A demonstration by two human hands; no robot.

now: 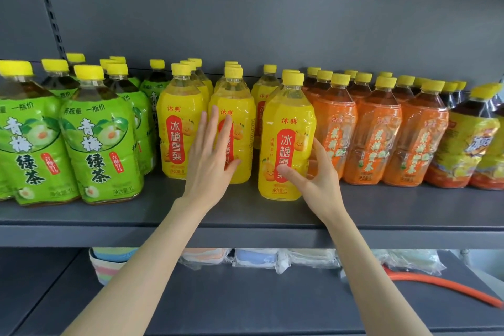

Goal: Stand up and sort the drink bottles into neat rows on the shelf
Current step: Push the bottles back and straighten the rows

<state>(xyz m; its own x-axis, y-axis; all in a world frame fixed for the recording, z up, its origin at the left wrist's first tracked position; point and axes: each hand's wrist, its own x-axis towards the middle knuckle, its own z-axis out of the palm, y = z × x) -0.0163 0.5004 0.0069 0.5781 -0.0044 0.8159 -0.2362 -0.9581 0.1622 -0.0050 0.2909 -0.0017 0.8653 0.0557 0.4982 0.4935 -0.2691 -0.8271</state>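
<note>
Your grey shelf (381, 207) has everything standing upright: green tea bottles (101, 144) on the left, yellow bottles (180, 128) mid-shelf, orange bottles (376, 131) next, and dark tea bottles (463, 144) at the far right. A lone yellow bottle (286, 139) sits forward of its row, nearer the front edge.

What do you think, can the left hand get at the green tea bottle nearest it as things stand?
Probably yes: the left hand holds nothing, and the green tea bottle stands at the shelf front, unobstructed.
</note>
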